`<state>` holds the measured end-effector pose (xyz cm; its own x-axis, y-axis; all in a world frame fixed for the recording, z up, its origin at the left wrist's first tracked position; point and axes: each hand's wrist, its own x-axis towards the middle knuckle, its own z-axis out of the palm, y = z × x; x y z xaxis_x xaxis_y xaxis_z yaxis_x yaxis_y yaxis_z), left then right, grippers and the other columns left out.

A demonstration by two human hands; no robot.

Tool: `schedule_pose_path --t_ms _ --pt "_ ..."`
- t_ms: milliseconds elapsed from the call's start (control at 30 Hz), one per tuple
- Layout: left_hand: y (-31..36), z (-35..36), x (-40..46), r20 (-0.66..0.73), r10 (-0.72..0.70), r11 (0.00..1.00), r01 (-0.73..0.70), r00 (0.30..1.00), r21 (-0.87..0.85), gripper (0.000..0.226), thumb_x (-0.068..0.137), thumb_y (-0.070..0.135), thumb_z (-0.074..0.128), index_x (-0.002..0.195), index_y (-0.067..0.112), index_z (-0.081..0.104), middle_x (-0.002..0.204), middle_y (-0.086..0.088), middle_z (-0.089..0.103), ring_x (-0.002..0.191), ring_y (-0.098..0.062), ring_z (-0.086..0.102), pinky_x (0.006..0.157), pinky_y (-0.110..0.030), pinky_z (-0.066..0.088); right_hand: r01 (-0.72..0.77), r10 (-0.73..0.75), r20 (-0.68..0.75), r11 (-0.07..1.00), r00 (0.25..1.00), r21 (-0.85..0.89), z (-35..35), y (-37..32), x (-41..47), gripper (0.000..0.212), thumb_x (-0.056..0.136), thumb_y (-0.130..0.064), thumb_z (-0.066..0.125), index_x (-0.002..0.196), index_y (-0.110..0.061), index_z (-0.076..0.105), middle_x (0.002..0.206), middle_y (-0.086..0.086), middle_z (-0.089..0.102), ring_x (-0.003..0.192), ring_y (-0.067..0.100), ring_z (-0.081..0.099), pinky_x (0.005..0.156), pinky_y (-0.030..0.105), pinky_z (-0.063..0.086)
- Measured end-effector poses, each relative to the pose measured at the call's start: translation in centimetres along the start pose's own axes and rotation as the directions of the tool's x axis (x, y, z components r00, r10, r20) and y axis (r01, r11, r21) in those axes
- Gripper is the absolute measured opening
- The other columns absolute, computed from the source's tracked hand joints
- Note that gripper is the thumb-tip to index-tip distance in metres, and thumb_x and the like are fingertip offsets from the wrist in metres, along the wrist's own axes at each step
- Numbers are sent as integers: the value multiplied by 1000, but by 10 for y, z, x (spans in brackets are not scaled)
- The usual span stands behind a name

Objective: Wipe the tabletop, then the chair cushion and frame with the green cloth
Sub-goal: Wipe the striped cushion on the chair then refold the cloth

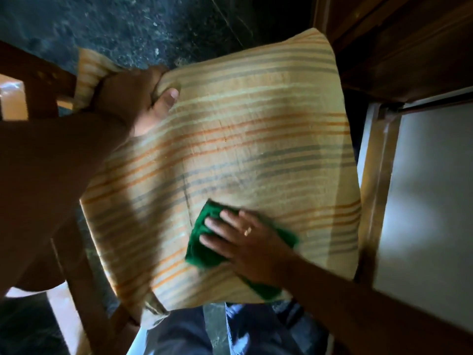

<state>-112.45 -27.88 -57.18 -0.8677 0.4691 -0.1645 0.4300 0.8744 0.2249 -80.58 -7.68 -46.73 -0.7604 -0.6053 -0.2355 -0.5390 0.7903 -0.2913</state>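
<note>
While left hand fingers grip the striped cushion, right hand fingers flat on green cloth.

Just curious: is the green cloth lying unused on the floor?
No, the right hand presses the green cloth flat on the striped cushion.

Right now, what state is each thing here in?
Striped orange-and-yellow chair cushion: lifted, gripped at its far corner.
Folded green cloth: pressed flat on the cushion.
Left hand: clenched on the cushion.
Right hand: spread flat over the cloth.
Brown wooden chair frame: bare.
</note>
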Motion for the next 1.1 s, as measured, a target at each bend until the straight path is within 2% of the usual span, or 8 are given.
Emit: schedule_pose_path --t_ms 167,300,467,600,733,867,967,1100 --pt "24 -51 -27 -13 60 996 -61 998 -66 57 98 66 22 128 26 50 93 -13 69 80 -40 66 71 -44 57 -175 141 -186 968 972 -179 -52 107 122 62 95 -48 44 151 -23 40 158 11 36 144 37 33 117 52 23" --pt "30 -69 -32 18 113 988 -110 993 -104 58 100 57 25 137 21 50 107 -26 69 96 -47 67 77 -47 52 -408 388 -258 913 885 -25 -47 69 155 60 92 -41 48 149 -22 43 160 11 33 148 37 27 120 49 16" --pt "32 -72 -34 16 105 981 -101 994 -164 47 105 48 35 136 18 54 110 -24 70 102 -44 66 78 -44 50 118 -114 -39 983 993 143 0 -74 74 47 100 -29 34 142 -21 54 155 8 42 145 32 34 118 49 25" --pt "25 -64 -30 -14 85 984 -86 996 -154 51 104 52 31 139 21 51 114 -21 71 103 -42 67 81 -45 54 254 -253 -25 966 967 46 -5 -37 95 46 98 -22 38 140 -23 55 151 4 49 139 27 44 118 46 28" --pt "26 -64 -30 26 81 989 -77 996 -125 54 104 54 27 145 23 46 123 -21 68 111 -42 64 88 -47 53 -72 59 -118 992 991 -103 -41 58 148 58 88 -27 51 146 -19 47 156 10 41 142 36 38 116 53 25" --pt "35 -75 -34 83 -88 995 83 993 57 60 104 41 30 154 7 33 138 -28 56 130 -42 52 108 -48 37 -396 378 -234 918 896 -33 -62 89 152 60 91 -36 54 148 -23 44 159 8 36 146 35 32 120 51 20" --pt "67 -72 -109 -31 -362 932 362 932 -17 75 97 45 31 158 3 23 164 -20 26 153 -35 23 123 -45 13 -469 464 -221 882 858 34 -40 49 98 62 93 -39 50 150 -18 41 159 13 34 145 39 30 120 51 18" --pt "98 -46 -230 -82 -427 904 424 900 -56 79 92 50 41 151 -2 39 157 -25 36 146 -42 35 121 -52 28 -364 364 -26 931 931 -1 -1 -11 -5 66 91 -45 47 151 -19 36 160 11 25 141 43 35 115 55 22"
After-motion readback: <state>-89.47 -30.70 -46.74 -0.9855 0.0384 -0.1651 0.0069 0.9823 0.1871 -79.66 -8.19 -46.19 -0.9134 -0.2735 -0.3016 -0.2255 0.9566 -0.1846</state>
